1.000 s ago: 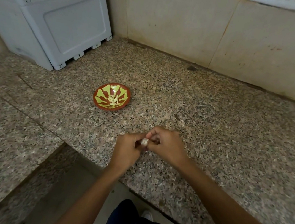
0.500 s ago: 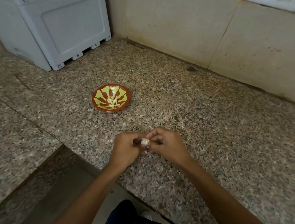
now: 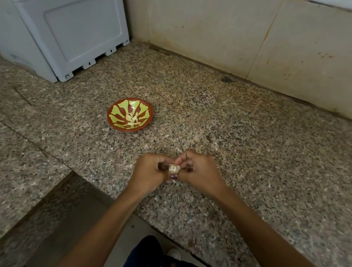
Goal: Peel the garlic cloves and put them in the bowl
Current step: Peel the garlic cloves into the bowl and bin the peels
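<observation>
Near the front edge of the granite table you have both hands bunched together over one garlic clove, so the main risk is a drop: the clove is small and probably slick once skin lifts, and if a pinch slips it could roll off the edge to the floor just below your wrists. Second risk, loose skin sticking to your fingertips and riding along into the bowl, which sits well apart, up and to the left, with several peeled cloves already lying in its middle. Reaching over there with a half-peeled clove would spoil the batch, so check it's bare first; from this view I can't tell how much skin is left on it. Pressing too hard with a nail could also gouge or split the clove. Pose: left hand is curled, knuckles toward the camera, fingers pinching the clove from its left side; right hand is curled too, thumb and forefinger pinching at the clove's top right, seemingly working at the skin. Both forearms come in low from the bottom of the view and meet at the clove, wrists slightly bent. Grey plastic box sits back left against the wall, not in your way.
</observation>
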